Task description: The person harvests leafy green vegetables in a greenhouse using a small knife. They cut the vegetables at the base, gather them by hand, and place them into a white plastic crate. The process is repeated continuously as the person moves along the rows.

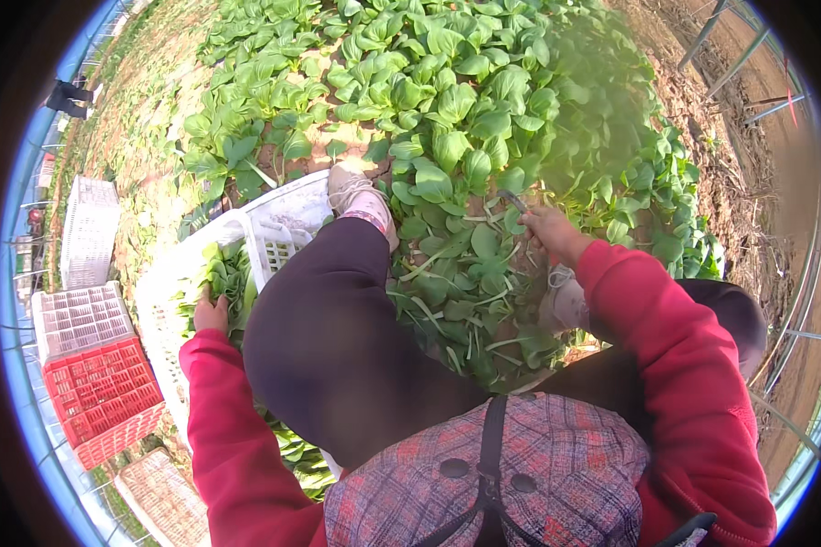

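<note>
My left hand reaches into a large white plastic crate at my left and touches the cut leafy greens in it; whether its fingers grip any cannot be told. On the other side, my right hand is closed around the handle of a small sickle, whose curved dark blade points towards the plants. Growing leafy greens, like bok choy, stand in front of me. Loose leaves and stalks lie on the soil between my feet.
At the far left stand white plastic crates, a red crate and a pale crate. A person's dark-clad legs show at the upper left. Metal poles rise at the upper right. My shoes flank the loose leaves.
</note>
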